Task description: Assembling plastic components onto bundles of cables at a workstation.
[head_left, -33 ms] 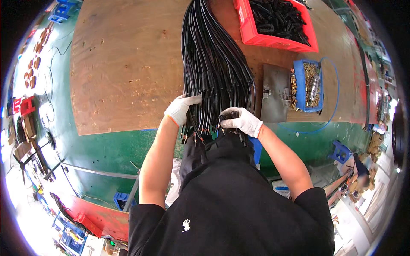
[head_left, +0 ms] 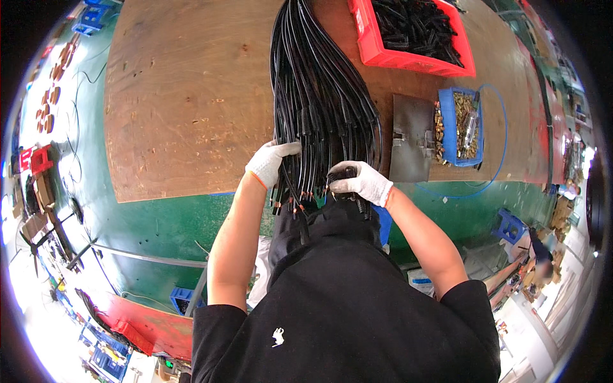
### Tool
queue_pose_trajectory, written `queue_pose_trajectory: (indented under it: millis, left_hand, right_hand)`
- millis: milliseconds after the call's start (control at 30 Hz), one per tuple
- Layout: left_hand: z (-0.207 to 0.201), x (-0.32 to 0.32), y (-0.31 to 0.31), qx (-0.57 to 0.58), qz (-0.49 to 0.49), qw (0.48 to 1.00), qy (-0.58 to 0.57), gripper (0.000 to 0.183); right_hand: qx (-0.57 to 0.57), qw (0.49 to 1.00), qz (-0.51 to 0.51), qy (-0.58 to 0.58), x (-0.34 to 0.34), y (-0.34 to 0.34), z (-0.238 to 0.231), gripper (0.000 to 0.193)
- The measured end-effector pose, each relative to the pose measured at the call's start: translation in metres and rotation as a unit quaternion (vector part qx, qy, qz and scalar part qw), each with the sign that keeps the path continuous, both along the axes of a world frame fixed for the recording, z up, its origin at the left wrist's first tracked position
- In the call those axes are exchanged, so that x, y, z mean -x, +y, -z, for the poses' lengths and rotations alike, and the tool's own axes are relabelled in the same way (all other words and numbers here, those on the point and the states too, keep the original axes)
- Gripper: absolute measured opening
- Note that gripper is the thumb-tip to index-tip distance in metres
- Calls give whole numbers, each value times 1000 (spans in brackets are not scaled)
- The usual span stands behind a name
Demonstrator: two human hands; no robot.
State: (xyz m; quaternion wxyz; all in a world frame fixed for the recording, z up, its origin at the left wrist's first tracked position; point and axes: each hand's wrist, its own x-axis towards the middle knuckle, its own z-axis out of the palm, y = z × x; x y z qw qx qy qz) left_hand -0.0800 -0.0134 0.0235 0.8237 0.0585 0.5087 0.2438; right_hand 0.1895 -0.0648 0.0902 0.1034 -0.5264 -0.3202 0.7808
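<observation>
On the brown wooden worktop (head_left: 185, 108) in front of me lies a thick bundle of black cables (head_left: 319, 96), running from the top edge of the view down to the near edge of the board, where it hangs a little over the green bench (head_left: 159, 223). The far end of the bundle is cut off by the picture, so I cannot see how long it goes.

My left hand (head_left: 271, 163), in a white work glove, lies against the left side of the bundle with the fingers curled onto the cables; how firmly they press I cannot tell. My right hand (head_left: 361, 182), also gloved, is closed around a small black connector piece (head_left: 341, 173) at the near end of the bundle, fingers pressed together on it. Just below the hands several cable ends show small copper-coloured terminals (head_left: 290, 205), but they are too small to see in detail, and some ends disappear behind my black shirt.

To the right of the bundle a grey metal plate (head_left: 412, 137) lies flat, and touching its right side is a blue bin (head_left: 460, 127) with brass-coloured small parts. Farther away stands a red crate (head_left: 408, 38) holding black pieces; its top is cut off. A thin blue cord (head_left: 501, 134) curves around the blue bin.
</observation>
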Motion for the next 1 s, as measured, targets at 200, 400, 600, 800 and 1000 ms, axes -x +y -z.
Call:
queue_pose_trajectory:
  millis: [200, 400, 600, 800, 1000]
  left_hand:
    - [-10, -13, -3, -39, 11, 999, 5, 12]
    - [-13, -28, -12, -73, -67, 994, 36, 12]
    - [-18, -47, -14, -80, -103, 991, 34, 11]
    - [-14, -55, -14, -77, -124, 989, 18, 11]
    - [-7, -58, -15, -77, -129, 988, 37, 11]
  right_hand:
    - [-47, 999, 23, -6, -13, -19, -1, 36]
    - [-71, 997, 21, -25, -40, -36, -8, 38]
    - [-105, 992, 7, -73, -52, -50, -21, 36]
    - [-82, 994, 14, -76, -51, -52, -27, 37]
    - [-100, 990, -22, -96, -54, -47, -33, 42]
